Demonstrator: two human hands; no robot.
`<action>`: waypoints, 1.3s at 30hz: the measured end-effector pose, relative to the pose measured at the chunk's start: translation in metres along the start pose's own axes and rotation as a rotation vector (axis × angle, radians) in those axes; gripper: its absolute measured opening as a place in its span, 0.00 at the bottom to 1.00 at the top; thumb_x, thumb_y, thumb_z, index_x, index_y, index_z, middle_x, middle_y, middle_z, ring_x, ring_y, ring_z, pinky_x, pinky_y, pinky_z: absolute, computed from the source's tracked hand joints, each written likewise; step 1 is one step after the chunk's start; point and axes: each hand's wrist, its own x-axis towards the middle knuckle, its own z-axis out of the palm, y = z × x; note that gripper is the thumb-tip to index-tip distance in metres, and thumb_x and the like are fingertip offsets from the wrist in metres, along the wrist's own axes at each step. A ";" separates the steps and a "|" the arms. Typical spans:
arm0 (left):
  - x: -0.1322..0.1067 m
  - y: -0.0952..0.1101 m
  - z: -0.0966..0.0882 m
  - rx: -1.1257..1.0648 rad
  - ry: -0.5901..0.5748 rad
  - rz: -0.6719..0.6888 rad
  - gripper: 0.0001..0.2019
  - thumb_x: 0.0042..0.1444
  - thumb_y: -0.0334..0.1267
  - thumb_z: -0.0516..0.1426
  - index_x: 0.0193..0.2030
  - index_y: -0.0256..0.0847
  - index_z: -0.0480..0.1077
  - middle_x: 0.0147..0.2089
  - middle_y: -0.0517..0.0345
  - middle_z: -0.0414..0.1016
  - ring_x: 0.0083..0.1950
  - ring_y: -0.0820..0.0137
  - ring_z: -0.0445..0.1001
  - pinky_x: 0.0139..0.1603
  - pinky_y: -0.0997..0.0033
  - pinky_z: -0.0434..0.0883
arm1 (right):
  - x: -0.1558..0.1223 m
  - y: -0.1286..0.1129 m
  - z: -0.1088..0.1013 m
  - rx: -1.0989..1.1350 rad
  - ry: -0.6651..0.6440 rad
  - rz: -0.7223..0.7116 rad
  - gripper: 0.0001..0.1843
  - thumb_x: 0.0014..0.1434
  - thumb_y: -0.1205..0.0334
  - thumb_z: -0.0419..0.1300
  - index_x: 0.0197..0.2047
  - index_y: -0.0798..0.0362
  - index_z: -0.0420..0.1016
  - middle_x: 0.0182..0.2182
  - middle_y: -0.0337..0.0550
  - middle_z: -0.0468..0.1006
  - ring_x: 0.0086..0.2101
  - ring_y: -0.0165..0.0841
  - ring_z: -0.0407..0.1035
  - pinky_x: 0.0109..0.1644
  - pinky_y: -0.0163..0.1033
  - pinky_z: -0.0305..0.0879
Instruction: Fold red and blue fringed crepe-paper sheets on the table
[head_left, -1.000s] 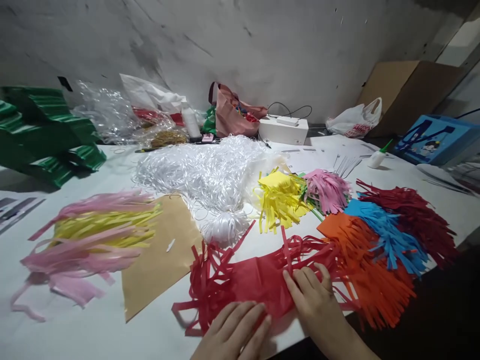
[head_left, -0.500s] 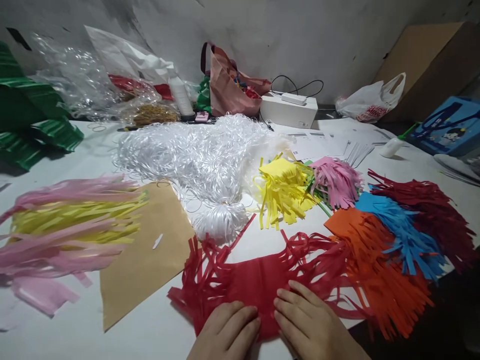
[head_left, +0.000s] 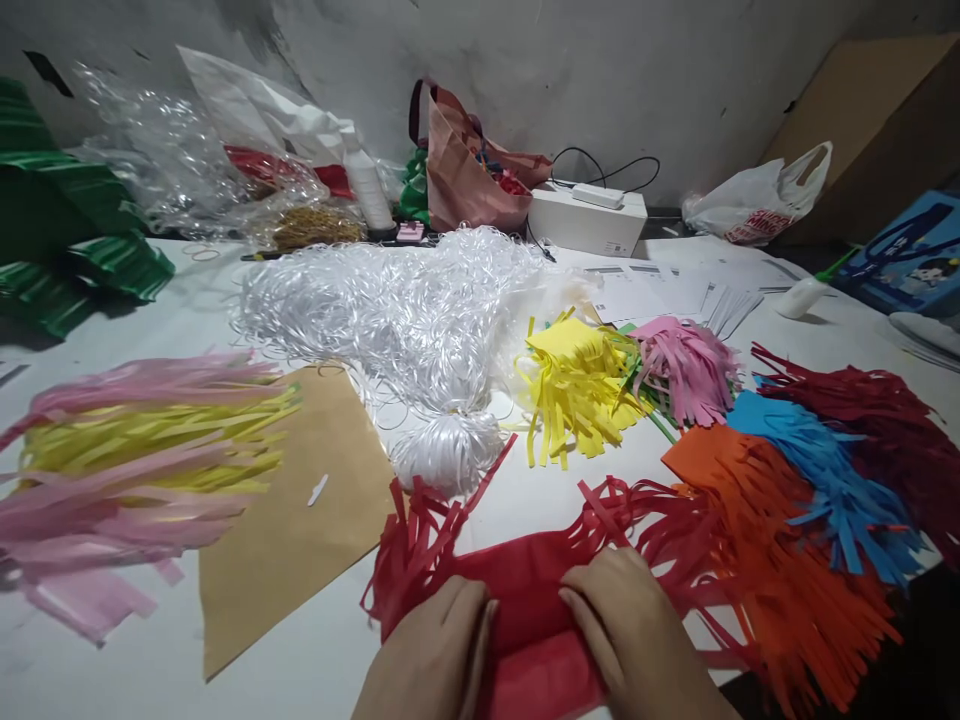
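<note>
A red fringed tissue paper sheet (head_left: pixel 525 575) lies on the white table (head_left: pixel 172 660) at the near edge. My left hand (head_left: pixel 431 655) and my right hand (head_left: pixel 637 630) both rest on its uncut middle, fingers curled down and gripping the paper, which bunches up between them. Red strips fan out on either side of the hands.
To the right lie orange (head_left: pixel 757 545), blue (head_left: pixel 825 470), dark red (head_left: pixel 885 420), pink (head_left: pixel 686 365) and yellow (head_left: pixel 574 385) fringed sheets. A brown paper sheet (head_left: pixel 292 510) and pink and yellow strips (head_left: pixel 135 460) lie left. A white ribbon pile (head_left: pixel 420 325), bags and a white box (head_left: pixel 589 220) sit behind.
Both hands have drawn back toward me and their fingers have gone from flat to curled, gathering the red paper's middle into a fold.
</note>
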 end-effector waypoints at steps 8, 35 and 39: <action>0.026 0.006 -0.014 0.054 -0.272 -0.324 0.15 0.70 0.32 0.44 0.34 0.45 0.66 0.31 0.59 0.80 0.31 0.63 0.81 0.28 0.69 0.67 | 0.017 0.009 0.016 -0.180 -0.046 0.114 0.21 0.75 0.59 0.42 0.32 0.49 0.68 0.26 0.38 0.74 0.26 0.35 0.69 0.32 0.39 0.57; 0.008 0.006 -0.005 0.156 0.263 0.371 0.14 0.69 0.38 0.47 0.44 0.44 0.73 0.39 0.58 0.82 0.42 0.62 0.74 0.53 0.59 0.61 | 0.011 -0.011 0.008 -0.105 0.173 -0.383 0.14 0.67 0.73 0.49 0.39 0.56 0.76 0.30 0.44 0.79 0.33 0.34 0.71 0.46 0.41 0.68; 0.002 0.002 0.014 0.087 0.250 0.348 0.14 0.69 0.39 0.46 0.41 0.44 0.73 0.37 0.57 0.80 0.41 0.62 0.74 0.54 0.56 0.60 | 0.002 -0.005 0.017 -0.238 0.221 -0.363 0.22 0.72 0.70 0.41 0.40 0.55 0.77 0.34 0.44 0.81 0.37 0.36 0.72 0.56 0.45 0.60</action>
